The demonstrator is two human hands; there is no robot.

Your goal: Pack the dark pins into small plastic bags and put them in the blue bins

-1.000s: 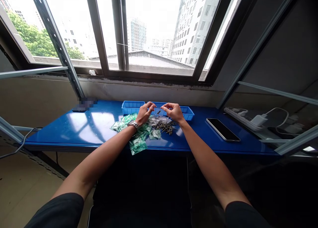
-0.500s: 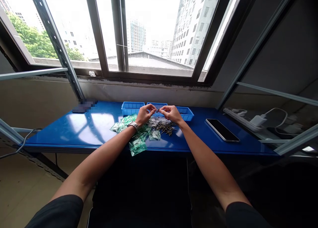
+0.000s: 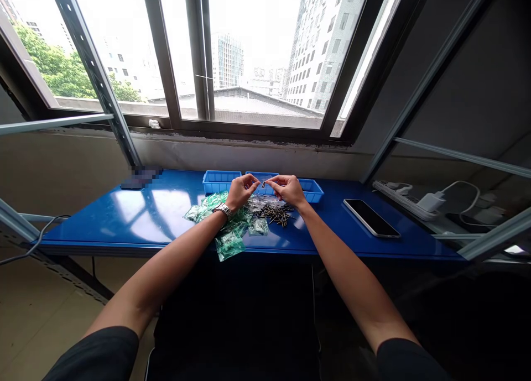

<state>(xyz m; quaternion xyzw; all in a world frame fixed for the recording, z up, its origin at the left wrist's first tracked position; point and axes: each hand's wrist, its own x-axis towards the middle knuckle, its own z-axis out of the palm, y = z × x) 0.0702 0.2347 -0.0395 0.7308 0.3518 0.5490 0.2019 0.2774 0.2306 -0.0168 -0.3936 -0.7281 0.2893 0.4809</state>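
My left hand (image 3: 243, 193) and my right hand (image 3: 288, 190) hang above the blue table, fingertips meeting over the bins. Pinched between them is a small clear plastic packet (image 3: 264, 184) with a dark metal pin inside; it is too small to see well. Below my hands lies a heap of loose black metal pins (image 3: 279, 215). Green-tinted plastic bags (image 3: 230, 247) are spread beneath my left wrist, which wears a metal wristwatch (image 3: 223, 209). A clear bag (image 3: 259, 226) lies next to the pins.
Several blue plastic bins (image 3: 219, 182) stand in a row against the wall. A black smartphone (image 3: 371, 218) lies to the right on the blue table (image 3: 124, 220). A blurred dark object (image 3: 141, 177) sits back left. A power strip (image 3: 402, 198) with a charger lies beyond the right frame.
My hands have drawn closer together, and their fingertips now meet at the small packet. The packet looks shorter between them than a second ago.
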